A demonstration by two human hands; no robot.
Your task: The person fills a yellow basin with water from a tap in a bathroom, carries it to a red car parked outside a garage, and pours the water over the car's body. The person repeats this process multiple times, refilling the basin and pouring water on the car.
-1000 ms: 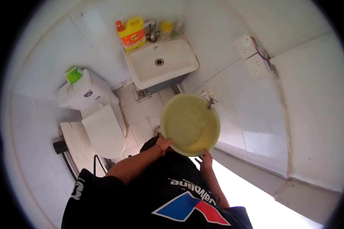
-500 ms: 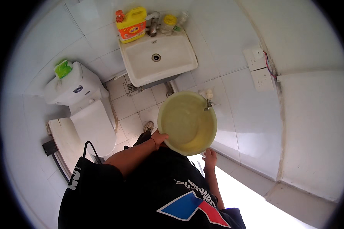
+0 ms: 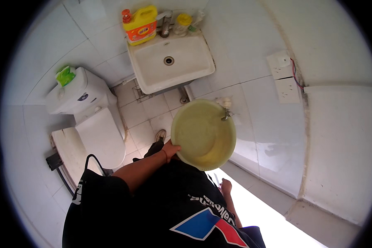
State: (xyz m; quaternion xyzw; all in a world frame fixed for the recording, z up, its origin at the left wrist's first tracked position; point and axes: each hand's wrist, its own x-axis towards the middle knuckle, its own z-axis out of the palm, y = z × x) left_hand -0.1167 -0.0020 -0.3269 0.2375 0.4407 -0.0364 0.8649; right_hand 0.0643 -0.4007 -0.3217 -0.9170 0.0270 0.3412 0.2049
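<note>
A round, pale yellow-green plastic basin [image 3: 200,132] is held under a small wall tap [image 3: 226,114], its open side up. My left hand [image 3: 172,151] is closed on the basin's near-left rim, thumb over the edge. Some liquid may lie in the basin, but I cannot tell for sure. Below the basin and apart from it, my right hand [image 3: 225,187] has its fingers drawn in beside my black shirt. A thin pale shape shows by those fingers against the bright floor; glare hides what it is.
A white sink [image 3: 169,78] stands ahead, bearing a yellow jug [image 3: 141,29] with an orange cap, a faucet [image 3: 165,25] and a yellow-lidded jar [image 3: 182,24]. At left is a white toilet [image 3: 101,136] with a green packet [image 3: 65,76]. Sockets [image 3: 283,76] are on the right wall.
My right hand has moved down, away from the basin's rim, and its fingers have drawn in. My left hand keeps its hold on the basin, which has barely shifted.
</note>
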